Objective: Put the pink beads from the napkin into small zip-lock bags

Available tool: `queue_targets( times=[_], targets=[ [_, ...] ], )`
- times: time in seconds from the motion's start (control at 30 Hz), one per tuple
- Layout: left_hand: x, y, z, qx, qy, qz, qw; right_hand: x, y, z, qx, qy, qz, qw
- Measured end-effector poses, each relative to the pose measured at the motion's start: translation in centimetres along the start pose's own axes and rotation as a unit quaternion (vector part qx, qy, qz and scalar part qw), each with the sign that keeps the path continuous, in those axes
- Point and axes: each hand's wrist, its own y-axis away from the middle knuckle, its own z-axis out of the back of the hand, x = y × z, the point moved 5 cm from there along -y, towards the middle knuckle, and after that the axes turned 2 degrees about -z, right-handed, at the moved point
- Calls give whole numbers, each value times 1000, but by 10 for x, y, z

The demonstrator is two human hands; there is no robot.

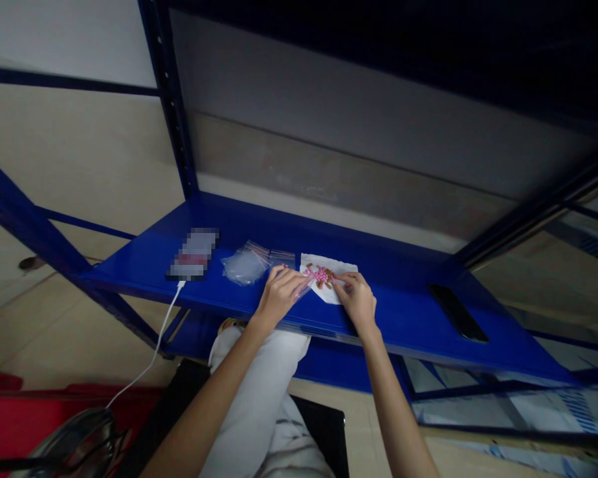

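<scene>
Beads (320, 274) mostly loose on paper (331, 296) near shelf (408, 318) front edge; left hand (279, 293) pinches clear bag (303, 290); right hand (357, 300) narrow at beads, grip unclear.

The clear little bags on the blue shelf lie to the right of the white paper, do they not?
Not quite: the head view shows the clear little bags lying to the left of the white paper, on the blue shelf.

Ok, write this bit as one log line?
left hand: at white paper | right hand: at pink and brown bits | clear bags: left of them | all on blue shelf
</scene>
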Motion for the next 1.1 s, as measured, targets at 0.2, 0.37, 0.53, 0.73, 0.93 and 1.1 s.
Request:
queue_targets(
  times=[0.2,0.37,0.53,0.73,0.93,1.1],
  targets=[
    [4,2,-5,-18,-12,13,1000,-1,2,-2,-31,-12,-12,999],
    [4,2,-7,-11,-1,-3,1000,-3,2,-3,-55,-1,-34,998],
    [2,-1,-2,-16,11,4,1000,-3,4,-2,-65,-7,-47,997],
    [2,-3,-3,8,10,10,1000,4,9,7,-95,-39,-27,994],
    [3,0,-2,-1,2,11,1000,27,11,10,-86,-186,18,979],
    [2,0,0,-21,-16,-3,1000,75,19,13,-16,-243,95,965]
  ],
)
